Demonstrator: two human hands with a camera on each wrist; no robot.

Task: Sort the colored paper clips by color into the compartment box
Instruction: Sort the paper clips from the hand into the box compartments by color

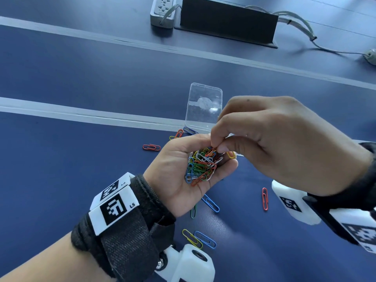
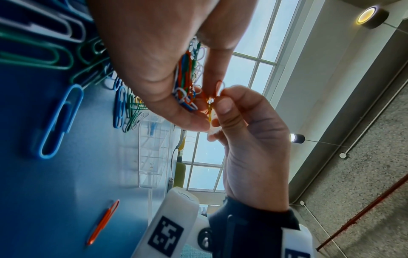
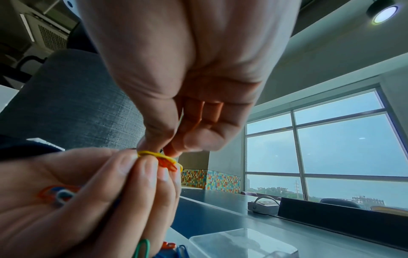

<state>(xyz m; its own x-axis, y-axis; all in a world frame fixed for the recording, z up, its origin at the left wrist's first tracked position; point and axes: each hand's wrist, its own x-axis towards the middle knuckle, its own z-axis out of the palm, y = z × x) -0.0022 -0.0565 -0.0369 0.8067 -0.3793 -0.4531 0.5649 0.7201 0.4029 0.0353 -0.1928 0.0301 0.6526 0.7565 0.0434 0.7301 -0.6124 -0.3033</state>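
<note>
My left hand [image 1: 175, 165] is palm up and cupped round a tangled pile of colored paper clips [image 1: 201, 165]. Just above the pile, my right hand [image 1: 264, 139] pinches a yellow clip [image 3: 154, 154] hooked with an orange clip [image 3: 167, 164] between thumb and forefinger. The left fingertips [image 3: 141, 167] touch the same yellow clip. A clear plastic box [image 1: 204, 106] lies on the blue table beyond the hands. In the left wrist view a clear compartment box [image 2: 152, 157] stands on the table beyond the hands. Most of it is hidden under my right hand in the head view.
Loose clips lie around the hands: red [image 1: 151, 147], orange [image 1: 179, 133], blue [image 1: 210, 203], green [image 1: 193, 210], red [image 1: 265, 198], yellow [image 1: 192, 238]. A power strip [image 1: 162, 11], a black cable box [image 1: 227, 21] and cables [image 1: 301, 23] sit at the far edge.
</note>
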